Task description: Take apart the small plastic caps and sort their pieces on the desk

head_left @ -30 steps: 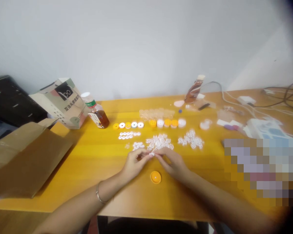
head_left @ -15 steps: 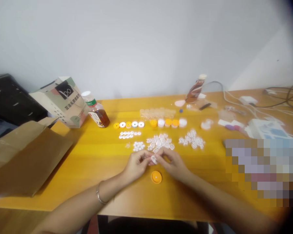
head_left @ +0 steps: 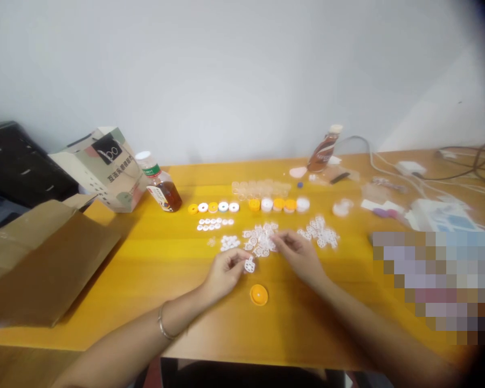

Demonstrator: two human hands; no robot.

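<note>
Between the thumb and fingers of my left hand is a small white openwork plastic piece, rounded with a short tab on top. My right hand reaches to the right edge of a loose pile of similar white openwork pieces, its thumb and fingers pinched together there. Whatever sits at those fingertips is too small to make out. On the table below both hands lies a round orange disc with a raised rim and a pale centre dot.
Small white round parts lie left of the pile, and a second openwork pile lies right. Behind stand rows of orange and white discs and clear cups. Bottles, a cardboard box and cables flank the table.
My right hand has left the white piece and moved up and right to the pile. My left hand stays put, holding the piece, which now shows its face.
</note>
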